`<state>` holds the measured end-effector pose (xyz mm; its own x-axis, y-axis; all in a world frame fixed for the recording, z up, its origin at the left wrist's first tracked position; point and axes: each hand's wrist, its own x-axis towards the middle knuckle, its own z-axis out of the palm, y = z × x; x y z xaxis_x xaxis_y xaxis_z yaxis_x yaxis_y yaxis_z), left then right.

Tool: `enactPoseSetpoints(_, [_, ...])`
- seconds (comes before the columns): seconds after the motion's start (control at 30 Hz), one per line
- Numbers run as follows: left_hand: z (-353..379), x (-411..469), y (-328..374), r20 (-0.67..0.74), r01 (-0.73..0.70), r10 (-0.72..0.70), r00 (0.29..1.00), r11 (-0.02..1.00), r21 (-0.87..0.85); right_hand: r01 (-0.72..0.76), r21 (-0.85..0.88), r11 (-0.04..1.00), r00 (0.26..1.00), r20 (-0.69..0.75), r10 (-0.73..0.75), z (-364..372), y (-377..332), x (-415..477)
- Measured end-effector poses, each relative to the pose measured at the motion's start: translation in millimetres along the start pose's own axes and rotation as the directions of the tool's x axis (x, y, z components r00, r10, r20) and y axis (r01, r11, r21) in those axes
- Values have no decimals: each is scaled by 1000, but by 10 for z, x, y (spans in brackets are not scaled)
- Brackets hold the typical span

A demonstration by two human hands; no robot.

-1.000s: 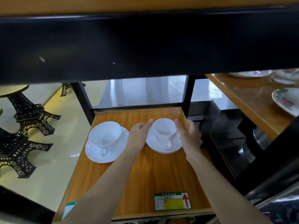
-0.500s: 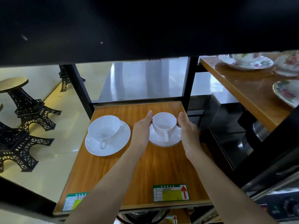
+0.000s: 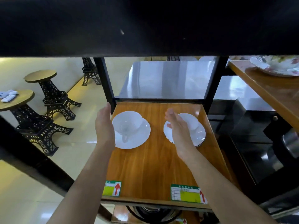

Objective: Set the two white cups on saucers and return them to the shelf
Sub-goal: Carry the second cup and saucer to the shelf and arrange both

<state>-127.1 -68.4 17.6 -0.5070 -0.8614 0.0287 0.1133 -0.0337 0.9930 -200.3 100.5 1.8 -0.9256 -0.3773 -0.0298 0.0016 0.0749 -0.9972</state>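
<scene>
Two white cups stand on white saucers on the wooden shelf [image 3: 155,165]. The left cup [image 3: 127,124] sits on its saucer [image 3: 139,139] with its handle toward me. My left hand [image 3: 104,126] is flat and open just left of that cup, at the saucer's edge. The right cup [image 3: 190,121] rests on a dark-rimmed saucer [image 3: 199,135]. My right hand [image 3: 178,128] hangs open above the left half of that saucer and hides part of the cup. Neither hand holds anything.
A black shelf beam [image 3: 145,26] spans the top of the view. Black uprights [image 3: 105,81] frame the shelf. Eiffel-tower stools [image 3: 53,97] stand on the floor at left. A second wooden shelf [image 3: 275,94] with a floral plate [image 3: 278,67] is at right. Price labels [image 3: 187,194] mark the front edge.
Both hands have let go of the right cup and saucer. My left hand has moved left to the left cup, and my right hand has shifted left over the right saucer.
</scene>
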Motion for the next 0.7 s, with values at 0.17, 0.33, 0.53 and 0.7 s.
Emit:
enactPoseSetpoints(0.17, [-319, 26, -150, 71, 242, -244, 967, 970, 34, -170, 24, 985, 950, 270, 157, 395, 100, -9])
enactPoseSetpoints(0.33, [-349, -31, -197, 90, 277, -284, 955, 957, 89, -189, 42, 981, 939, 301, 168, 550, 103, -12])
enactPoseSetpoints(0.53, [-309, 8, -185, 121, 264, -275, 954, 959, 102, -170, 44, 984, 951, 271, 152, 580, 92, -45])
enactPoseSetpoints(0.7, [-298, 68, -204, 116, 282, -294, 949, 953, 108, -141, 42, 989, 962, 241, 127, 598, 123, -88])
